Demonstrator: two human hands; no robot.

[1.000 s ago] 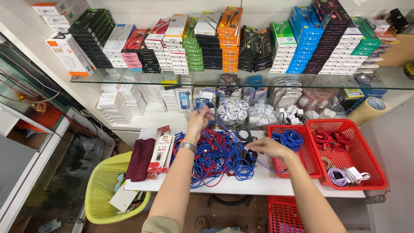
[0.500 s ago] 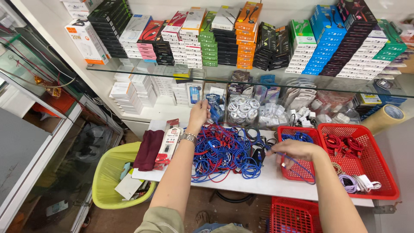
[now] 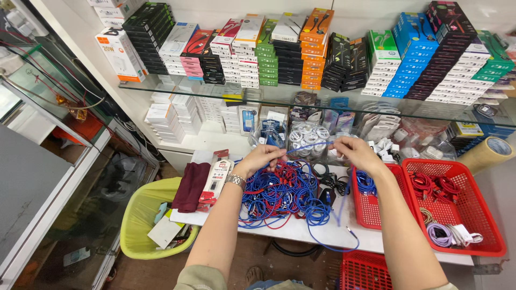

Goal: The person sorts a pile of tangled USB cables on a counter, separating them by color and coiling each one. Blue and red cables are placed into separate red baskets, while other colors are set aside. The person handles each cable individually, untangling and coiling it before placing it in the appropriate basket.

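Observation:
My left hand (image 3: 262, 158) and my right hand (image 3: 353, 152) hold a blue cable (image 3: 307, 146) stretched between them above a white table (image 3: 301, 230). The cable's free end loops down past the table's front edge. Under my hands lies a tangled pile of blue and red cables (image 3: 279, 194). A watch is on my left wrist. Right of the pile, a small red basket (image 3: 363, 210) holds coiled blue cables.
A larger red basket (image 3: 482, 225) holds red and white cables at the right. A dark red cloth (image 3: 191, 186) and packaged cables lie at the left. A yellow bin (image 3: 138, 220) stands below. A glass shelf (image 3: 322, 102) carries stacked boxes. A tape roll (image 3: 489, 152) is far right.
My right hand rose from the small red basket to chest height. Both hands now stretch a blue cable between them. The camera moved closer to the shelf.

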